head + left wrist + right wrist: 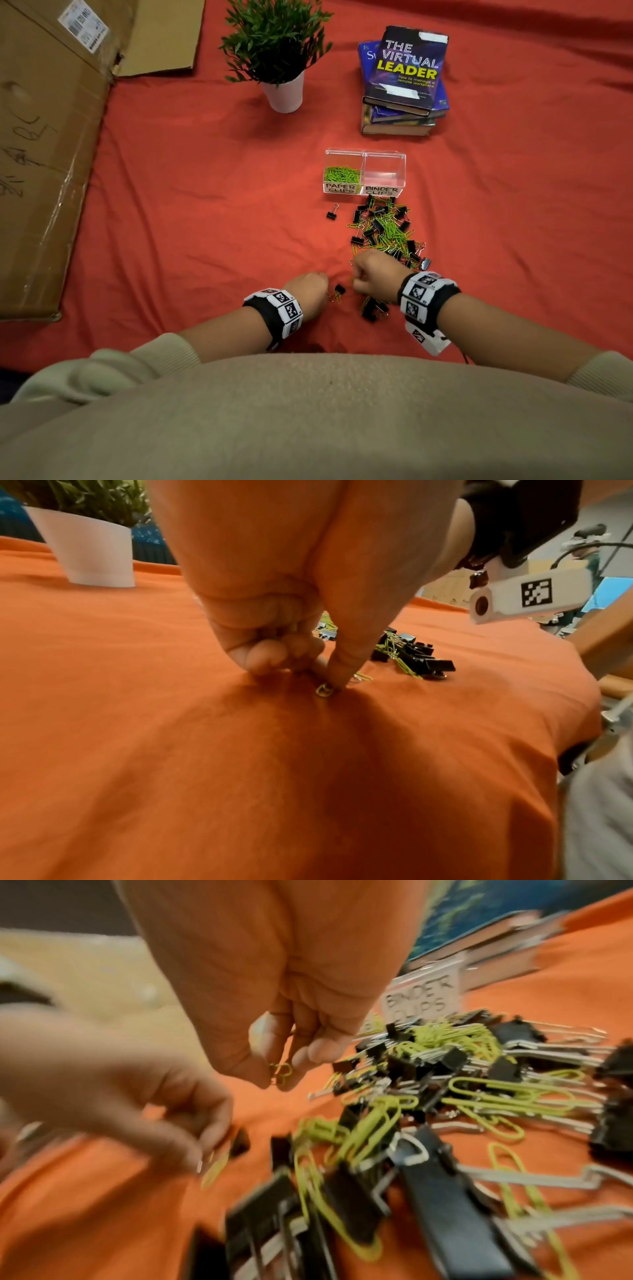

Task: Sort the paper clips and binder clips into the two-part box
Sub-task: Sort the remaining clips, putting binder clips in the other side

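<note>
A clear two-part box point(364, 161) stands on the red cloth. Its left half, labelled PAPER CLIPS, holds green paper clips point(342, 174); the half labelled BINDER CLIPS point(421, 999) looks empty. A mixed pile of black binder clips and green paper clips point(387, 233) lies in front of it. At the pile's near edge, my right hand point(279, 1074) pinches a few green paper clips point(281, 1069) between thumb and fingers. My left hand point(329, 680), fingers curled, pinches a paper clip point(323, 689) against the cloth. One binder clip point(339, 290) lies between the hands.
A lone binder clip point(331, 213) sits left of the pile. A potted plant point(282, 89) and a stack of books point(404, 85) stand behind the box. Flattened cardboard point(51, 154) covers the left side. More clips point(371, 310) lie under my right wrist.
</note>
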### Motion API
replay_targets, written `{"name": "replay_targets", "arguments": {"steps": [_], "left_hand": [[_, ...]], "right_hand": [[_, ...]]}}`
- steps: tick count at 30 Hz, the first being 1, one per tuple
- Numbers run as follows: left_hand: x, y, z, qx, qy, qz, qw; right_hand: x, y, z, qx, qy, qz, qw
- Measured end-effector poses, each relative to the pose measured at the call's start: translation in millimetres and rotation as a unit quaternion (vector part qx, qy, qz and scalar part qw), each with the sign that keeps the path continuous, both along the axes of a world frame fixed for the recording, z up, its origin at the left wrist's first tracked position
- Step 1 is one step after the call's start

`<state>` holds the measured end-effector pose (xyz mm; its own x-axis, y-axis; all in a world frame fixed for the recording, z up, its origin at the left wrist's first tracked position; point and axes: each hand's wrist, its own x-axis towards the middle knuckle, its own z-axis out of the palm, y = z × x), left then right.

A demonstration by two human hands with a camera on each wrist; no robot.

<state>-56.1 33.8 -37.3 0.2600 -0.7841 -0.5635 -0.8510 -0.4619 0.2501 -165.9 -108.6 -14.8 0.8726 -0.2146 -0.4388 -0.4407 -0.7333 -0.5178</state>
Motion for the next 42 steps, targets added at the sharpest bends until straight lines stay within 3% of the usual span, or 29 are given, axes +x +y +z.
{"name": "replay_targets", "arguments": {"steps": [3,7,12,13,14,17,20,23,27,29,33,37,39,42], "left_hand": [[1.2,-0.6,1.4,0.007,0.015,0.005,1.0],[10.9,-2.9,7.1,-0.044,0.093,0.072,0.992],[24.1,-15.4,13.0,-0.108,0.216,0.173,0.955],[24.6,-19.7,14.0,-0.104,0.225,0.181,0.952],[24.3,-23.2,14.8,-0.099,0.23,0.188,0.95],[20.4,-30.6,12.0,-0.077,0.272,0.209,0.936],[12.5,-33.7,5.1,-0.061,0.29,0.22,0.929],[4.0,-33.8,3.5,-0.064,0.224,0.173,0.957],[6.6,-31.0,-2.8,-0.053,0.101,-0.011,0.993],[11.7,-32.6,-5.6,-0.052,0.085,-0.032,0.995],[23.8,-38.0,-7.3,-0.069,0.065,0.005,0.996],[36.3,-41.0,-2.5,-0.12,0.036,0.032,0.992],[35.1,-39.5,3.4,-0.136,0.042,-0.006,0.99],[21.8,-36.2,11.1,-0.101,0.063,-0.127,0.985]], "right_hand": [[2.6,-20.5,11.0,0.092,-0.019,-0.169,0.981],[-3.9,-46.2,18.2,0.232,-0.005,-0.279,0.932],[-11.6,-51.9,19.9,0.411,0.016,-0.395,0.821],[-12.4,-50.0,19.3,0.407,0.024,-0.391,0.825],[-13.2,-48.2,16.8,0.374,0.035,-0.369,0.85],[-14.2,-38.7,10.9,0.176,0.055,-0.21,0.96],[-12.8,-24.3,4.8,0.013,0.084,-0.02,0.996],[-11.7,-15.7,-2.4,-0.079,0.095,0.056,0.991],[-11.0,-15.8,-10.8,-0.075,0.075,0.04,0.994],[-10.5,-18.9,-12.9,-0.047,0.062,0.008,0.997],[-9.3,-26.9,-9.2,0.006,0.032,-0.077,0.997],[-11.6,-36.6,-1.0,0.09,0.034,-0.194,0.976],[-13.2,-43.8,0.3,0.135,0.032,-0.229,0.964],[-13.9,-53.2,3.0,0.233,0.029,-0.274,0.933]]}}
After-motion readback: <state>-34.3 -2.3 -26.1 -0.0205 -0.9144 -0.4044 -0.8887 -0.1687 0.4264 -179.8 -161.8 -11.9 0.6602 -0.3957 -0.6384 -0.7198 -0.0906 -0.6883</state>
